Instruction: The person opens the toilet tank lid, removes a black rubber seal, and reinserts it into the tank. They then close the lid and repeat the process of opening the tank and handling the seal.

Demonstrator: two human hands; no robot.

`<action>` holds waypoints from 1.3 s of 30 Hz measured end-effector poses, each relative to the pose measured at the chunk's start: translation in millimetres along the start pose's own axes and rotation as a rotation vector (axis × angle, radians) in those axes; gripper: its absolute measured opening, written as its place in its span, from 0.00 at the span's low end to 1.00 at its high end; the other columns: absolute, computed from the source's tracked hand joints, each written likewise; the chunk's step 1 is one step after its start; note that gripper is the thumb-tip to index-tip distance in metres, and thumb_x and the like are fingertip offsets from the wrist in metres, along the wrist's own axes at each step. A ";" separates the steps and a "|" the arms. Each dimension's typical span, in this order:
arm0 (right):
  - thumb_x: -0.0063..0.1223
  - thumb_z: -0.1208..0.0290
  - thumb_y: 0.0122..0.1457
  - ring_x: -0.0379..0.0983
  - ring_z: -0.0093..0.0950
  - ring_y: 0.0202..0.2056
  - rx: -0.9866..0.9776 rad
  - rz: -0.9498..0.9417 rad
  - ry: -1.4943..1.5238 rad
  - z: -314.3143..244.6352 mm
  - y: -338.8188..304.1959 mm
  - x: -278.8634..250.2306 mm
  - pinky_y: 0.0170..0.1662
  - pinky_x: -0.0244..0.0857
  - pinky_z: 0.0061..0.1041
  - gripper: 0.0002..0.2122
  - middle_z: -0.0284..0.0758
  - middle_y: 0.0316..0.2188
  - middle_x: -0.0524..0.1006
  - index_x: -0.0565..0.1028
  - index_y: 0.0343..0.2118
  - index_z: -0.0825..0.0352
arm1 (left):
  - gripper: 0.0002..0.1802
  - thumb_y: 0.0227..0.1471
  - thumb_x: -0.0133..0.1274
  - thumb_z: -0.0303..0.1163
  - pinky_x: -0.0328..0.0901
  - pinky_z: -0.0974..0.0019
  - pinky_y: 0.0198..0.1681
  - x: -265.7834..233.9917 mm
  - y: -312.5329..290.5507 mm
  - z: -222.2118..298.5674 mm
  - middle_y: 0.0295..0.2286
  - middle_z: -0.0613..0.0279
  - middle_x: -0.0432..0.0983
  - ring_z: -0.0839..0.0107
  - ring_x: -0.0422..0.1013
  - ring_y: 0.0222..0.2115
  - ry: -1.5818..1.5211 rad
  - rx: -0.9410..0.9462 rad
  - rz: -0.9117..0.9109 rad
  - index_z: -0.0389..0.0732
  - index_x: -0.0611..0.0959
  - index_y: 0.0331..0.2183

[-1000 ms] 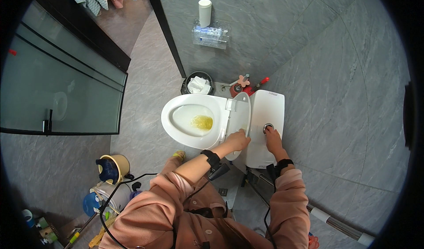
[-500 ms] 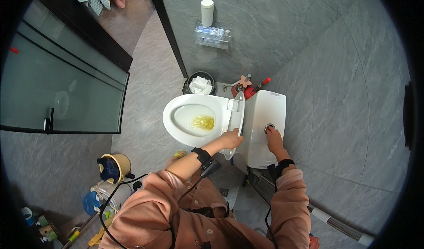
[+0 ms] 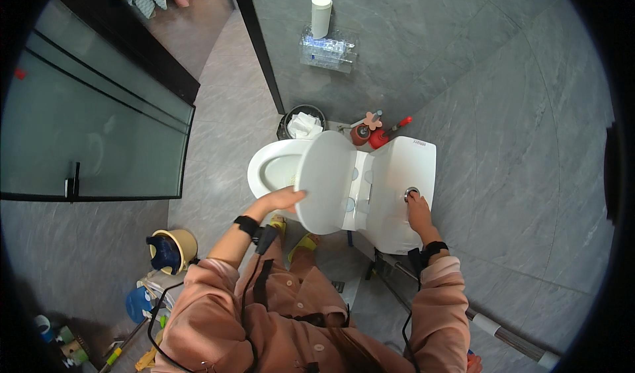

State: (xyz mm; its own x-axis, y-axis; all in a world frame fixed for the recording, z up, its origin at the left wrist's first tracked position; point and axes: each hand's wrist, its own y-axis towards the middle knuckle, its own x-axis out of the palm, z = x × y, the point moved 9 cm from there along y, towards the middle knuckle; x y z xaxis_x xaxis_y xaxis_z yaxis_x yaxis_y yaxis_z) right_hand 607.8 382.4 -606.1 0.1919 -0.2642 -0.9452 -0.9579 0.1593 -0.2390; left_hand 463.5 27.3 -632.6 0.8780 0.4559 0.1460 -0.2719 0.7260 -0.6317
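Note:
My left hand (image 3: 289, 199) grips the near edge of the white toilet lid (image 3: 329, 174), which is tilted partway down over the bowl. Part of the toilet bowl (image 3: 259, 170) shows beyond the lid's left edge; most of its inside is hidden. On top of the white cistern (image 3: 401, 224), my right hand (image 3: 418, 209) has its fingertips on the round metal flush button (image 3: 412, 192). Those fingers are bunched over the button and hold no object that I can see.
Behind the bowl is a black bin (image 3: 323, 118) with crumpled white paper. Red toilet brushes (image 3: 378, 138) stand beside the cistern. A clear wall holder (image 3: 329, 54) carries a white canister (image 3: 321, 17). At left are a glass door (image 3: 99, 128) and a beige bucket (image 3: 185, 246).
The lid has swung from upright against the cistern to partway over the bowl, my left hand moving left with it. My right hand stays at the flush button. The yellow liquid is mostly hidden.

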 end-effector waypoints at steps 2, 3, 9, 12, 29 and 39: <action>0.44 0.82 0.55 0.68 0.44 0.48 0.014 0.001 0.008 1.5 0.0 -0.2 0.59 0.58 0.44 0.14 0.40 0.49 0.69 0.72 0.46 0.68 | 0.30 0.60 0.44 0.48 0.72 0.65 0.41 -51.8 -16.3 -52.4 0.41 0.55 0.76 0.69 0.75 0.38 -0.100 -0.117 0.218 0.33 0.71 0.52; 0.45 0.82 0.54 0.67 0.43 0.49 0.027 -0.004 0.019 2.8 -1.1 0.4 0.60 0.57 0.44 0.15 0.40 0.49 0.69 0.72 0.45 0.68 | 0.32 0.60 0.44 0.50 0.73 0.66 0.40 -77.6 -25.9 -81.1 0.42 0.55 0.76 0.69 0.75 0.37 -0.145 -0.156 0.358 0.32 0.70 0.53; 0.44 0.83 0.54 0.66 0.44 0.52 0.128 0.004 0.080 6.7 -5.6 -0.2 0.63 0.54 0.40 0.17 0.39 0.52 0.68 0.72 0.48 0.69 | 0.16 0.55 0.45 0.31 0.66 0.72 0.23 -177.5 -21.8 -244.8 0.28 0.62 0.72 0.75 0.68 0.23 -0.514 -0.293 0.829 0.39 0.72 0.46; 0.44 0.84 0.54 0.66 0.45 0.51 0.201 -0.025 0.039 6.6 -8.0 0.3 0.61 0.57 0.36 0.17 0.41 0.52 0.69 0.72 0.48 0.71 | 0.16 0.57 0.44 0.35 0.64 0.67 0.17 -224.3 17.9 -304.5 0.27 0.57 0.74 0.69 0.70 0.19 -0.236 -0.369 0.946 0.36 0.73 0.44; 0.44 0.90 0.46 0.65 0.47 0.53 0.225 -0.080 0.113 -7.9 -4.6 -7.4 0.57 0.60 0.35 0.25 0.46 0.53 0.66 0.68 0.51 0.75 | 0.18 0.55 0.48 0.41 0.69 0.57 0.33 -234.5 46.2 -413.1 0.26 0.49 0.80 0.56 0.77 0.26 0.339 -0.300 1.114 0.34 0.79 0.34; 0.42 0.91 0.47 0.64 0.47 0.54 0.230 -0.079 0.103 -4.8 -7.5 -4.8 0.58 0.60 0.34 0.24 0.47 0.54 0.65 0.67 0.51 0.76 | 0.17 0.55 0.48 0.39 0.68 0.52 0.41 -249.1 66.8 -405.1 0.35 0.46 0.79 0.49 0.75 0.37 0.324 -0.584 0.863 0.34 0.78 0.37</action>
State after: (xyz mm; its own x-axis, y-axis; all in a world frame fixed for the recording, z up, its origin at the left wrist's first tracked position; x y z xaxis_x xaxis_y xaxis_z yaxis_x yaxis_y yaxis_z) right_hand 613.1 377.8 -598.7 0.2305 -0.3779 -0.8967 -0.8645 0.3436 -0.3670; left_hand 386.2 -246.4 -1019.6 0.5666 0.4750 -0.6733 -0.6923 -0.1687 -0.7016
